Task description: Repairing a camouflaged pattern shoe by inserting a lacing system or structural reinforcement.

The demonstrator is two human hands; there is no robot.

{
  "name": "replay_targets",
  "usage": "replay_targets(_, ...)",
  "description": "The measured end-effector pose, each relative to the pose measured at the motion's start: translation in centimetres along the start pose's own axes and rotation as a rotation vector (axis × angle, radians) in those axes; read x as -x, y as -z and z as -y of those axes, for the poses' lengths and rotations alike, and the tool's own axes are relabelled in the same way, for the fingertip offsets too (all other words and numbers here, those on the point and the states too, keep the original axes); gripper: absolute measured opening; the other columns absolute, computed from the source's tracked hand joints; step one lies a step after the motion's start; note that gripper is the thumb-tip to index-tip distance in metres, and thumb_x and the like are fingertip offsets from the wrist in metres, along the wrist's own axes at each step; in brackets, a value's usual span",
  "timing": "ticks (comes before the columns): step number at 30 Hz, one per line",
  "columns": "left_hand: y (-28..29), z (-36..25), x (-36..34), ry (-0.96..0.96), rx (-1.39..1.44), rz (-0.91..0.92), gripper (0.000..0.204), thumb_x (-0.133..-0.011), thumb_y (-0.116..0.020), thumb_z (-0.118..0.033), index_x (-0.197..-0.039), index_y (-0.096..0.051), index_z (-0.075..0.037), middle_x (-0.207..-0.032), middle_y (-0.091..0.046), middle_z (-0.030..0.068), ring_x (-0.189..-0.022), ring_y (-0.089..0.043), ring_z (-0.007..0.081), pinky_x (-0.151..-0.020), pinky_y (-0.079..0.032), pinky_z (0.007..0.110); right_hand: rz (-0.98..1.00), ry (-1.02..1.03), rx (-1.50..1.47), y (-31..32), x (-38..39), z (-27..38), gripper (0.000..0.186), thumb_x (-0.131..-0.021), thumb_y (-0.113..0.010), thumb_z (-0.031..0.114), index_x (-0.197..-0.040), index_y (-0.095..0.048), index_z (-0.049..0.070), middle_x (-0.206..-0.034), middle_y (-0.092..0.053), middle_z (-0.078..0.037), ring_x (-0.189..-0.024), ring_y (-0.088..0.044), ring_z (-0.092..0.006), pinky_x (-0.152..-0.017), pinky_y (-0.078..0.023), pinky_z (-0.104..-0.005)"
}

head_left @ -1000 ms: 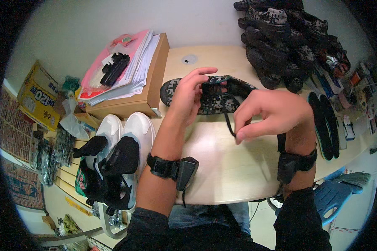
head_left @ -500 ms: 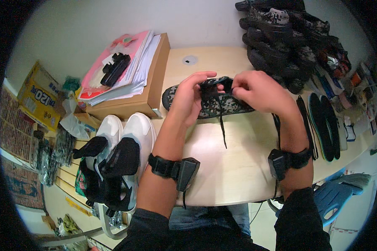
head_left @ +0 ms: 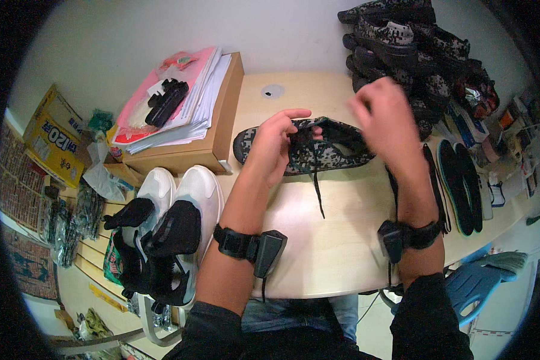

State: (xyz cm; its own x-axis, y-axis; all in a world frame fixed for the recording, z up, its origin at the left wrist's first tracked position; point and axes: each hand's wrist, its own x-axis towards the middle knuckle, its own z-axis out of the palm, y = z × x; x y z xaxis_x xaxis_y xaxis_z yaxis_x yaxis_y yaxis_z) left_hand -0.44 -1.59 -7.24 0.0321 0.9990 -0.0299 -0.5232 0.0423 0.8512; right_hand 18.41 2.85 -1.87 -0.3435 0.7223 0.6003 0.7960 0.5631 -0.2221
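Observation:
A camouflage-patterned shoe [head_left: 336,157] lies on its sole across the desk, toe to the left, with a black lace [head_left: 318,195] trailing from it onto the desktop. My left hand [head_left: 275,141] grips the shoe near its opening. Its index finger stretches over the top, and other fingertips show inside around the tongue. Above the shoe's heel end, my right hand [head_left: 385,117] is raised with its fingers curled together. Motion smears that hand, and I cannot make out what its fingertips hold. Black straps with small dark boxes sit on both my forearms.
More camouflage shoes [head_left: 402,45] are piled at the back right, beside dark insoles [head_left: 460,180]. At left are a cardboard box [head_left: 222,114] topped with papers and a black object [head_left: 166,102], and a pair of white-and-black shoes [head_left: 201,183]. A blue stool [head_left: 480,291] stands below right.
My right hand has come away from the shoe's opening, rising up and to the right. My left hand stays on the shoe. The heel end is now more exposed.

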Motion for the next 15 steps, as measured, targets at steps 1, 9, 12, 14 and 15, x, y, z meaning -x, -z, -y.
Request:
replay_targets(1, 0.5, 0.0, 0.0, -0.010, 0.008, 0.027, 0.044, -0.077, -0.041, -0.011, -0.117, -0.052, 0.003, -0.100, -0.063, 0.0183, -0.094, -0.061, 0.0256, -0.088, -0.050, 0.037, 0.175, 0.004, -0.113, -0.2, 0.2, 1.8, 0.024, -0.082, -0.065, 0.023, -0.079, -0.068, 0.000, -0.094, -0.057, -0.018, -0.095, -0.054, -0.0334, -0.084, -0.045, -0.0420)
replay_targets(9, -0.3, -0.5, 0.5, -0.077, -0.191, -0.034, 0.048, -0.074, -0.044, -0.008, -0.121, -0.053, -0.001, -0.092, -0.061, 0.0088, -0.083, -0.057, 0.0155, -0.075, -0.048, 0.029, 0.159, 0.003, -0.493, -4.4, 1.4, 2.1, 0.017, -0.079, -0.066, 0.019, -0.080, -0.069, 0.002, -0.108, -0.059, -0.016, -0.105, -0.053, -0.0320, -0.090, -0.044, -0.0386)
replay_targets(12, 0.0, -0.6, 0.7, -0.089, -0.302, -0.056, 0.055, -0.071, -0.053, 0.006, -0.126, -0.050, -0.002, -0.088, -0.062, 0.0056, -0.073, -0.058, 0.0114, -0.068, -0.048, 0.021, 0.227, -0.063, -0.667, -3.7, 0.7, 2.4, 0.018, -0.081, -0.062, 0.019, -0.081, -0.068, 0.002, -0.098, -0.061, -0.014, -0.102, -0.054, -0.0282, -0.088, -0.044, -0.0359)
replay_targets(14, 0.7, 0.5, -0.4, -0.160, -0.347, -0.019, 0.056, -0.072, -0.056, 0.006, -0.126, -0.049, -0.002, -0.089, -0.062, 0.0061, -0.076, -0.059, 0.0113, -0.069, -0.048, 0.022, 0.192, -0.035, -0.729, -3.3, 0.9, 2.5, 0.019, -0.083, -0.059, 0.019, -0.080, -0.067, 0.002, -0.084, -0.062, -0.012, -0.092, -0.056, -0.0230, -0.080, -0.045, -0.0326)
replay_targets(15, 0.4, 0.5, -0.4, -0.227, -0.398, 0.011, 0.057, -0.072, -0.060, 0.006, -0.127, -0.048, -0.002, -0.090, -0.062, 0.0066, -0.078, -0.059, 0.0111, -0.070, -0.049, 0.022, 0.196, -0.036, -0.724, -2.8, 1.1, 2.6, 0.019, -0.083, -0.059, 0.019, -0.080, -0.067, 0.002, -0.084, -0.062, -0.012, -0.092, -0.056, -0.0230, -0.080, -0.045, -0.0326)
